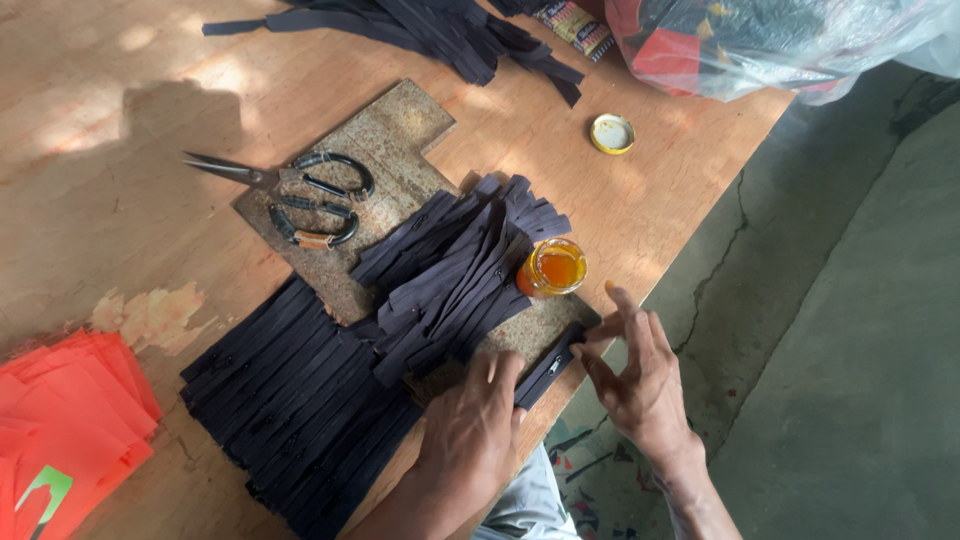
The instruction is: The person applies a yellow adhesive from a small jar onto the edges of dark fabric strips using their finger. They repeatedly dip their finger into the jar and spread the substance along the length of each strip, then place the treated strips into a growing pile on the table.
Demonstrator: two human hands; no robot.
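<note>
Far left, your stack of orange-red fabric pieces sits at the worktop edge. Next, one pair of scissors rests on the worn cutting board, within reach. Then two piles of dark zippers: a neat flat row and a looser heap, too many to count. Your left hand presses down flat, grasping nothing, likely to steady the row. One open jar of amber glue, its single yellow lid off. Your right hand pinches one lone zipper at the board's corner, fingers spread.
</note>
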